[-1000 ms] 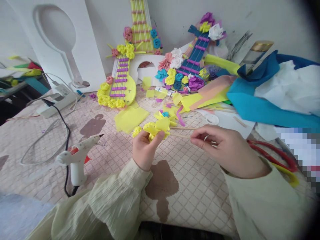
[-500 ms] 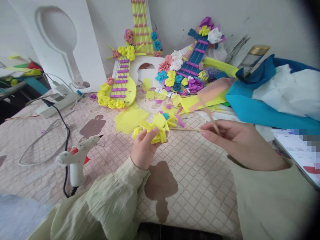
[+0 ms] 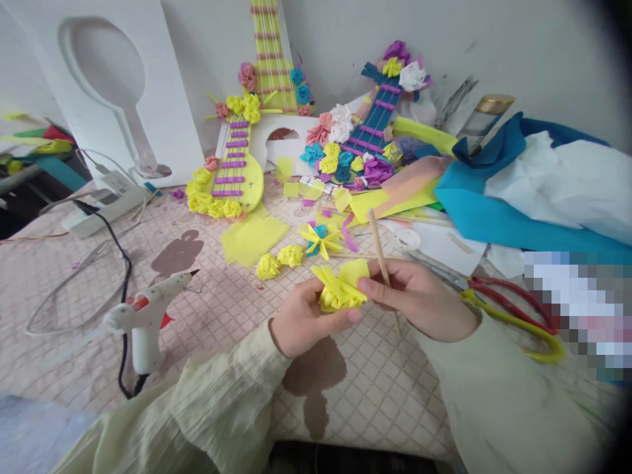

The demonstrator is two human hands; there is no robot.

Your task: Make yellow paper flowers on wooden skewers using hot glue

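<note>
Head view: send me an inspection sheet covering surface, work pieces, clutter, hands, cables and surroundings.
Surface: pale, grid-patterned tablecloth with brown patches.
Work pieces: yellow paper piece in hand; two yellow paper flowers beyond it on the table.
Clutter: yellow sheet, blue paper, scissors, glue gun.
Hands: left hand grips the yellow paper piece; right hand holds a wooden stick, thumb at the piece's edge.
Cables: black cable between power strip and glue gun.
Surroundings: white board with a cutout, decorated guitar-shaped models, grey wall.

White board [image 3: 168, 99] near power strip [image 3: 105, 207]
</note>
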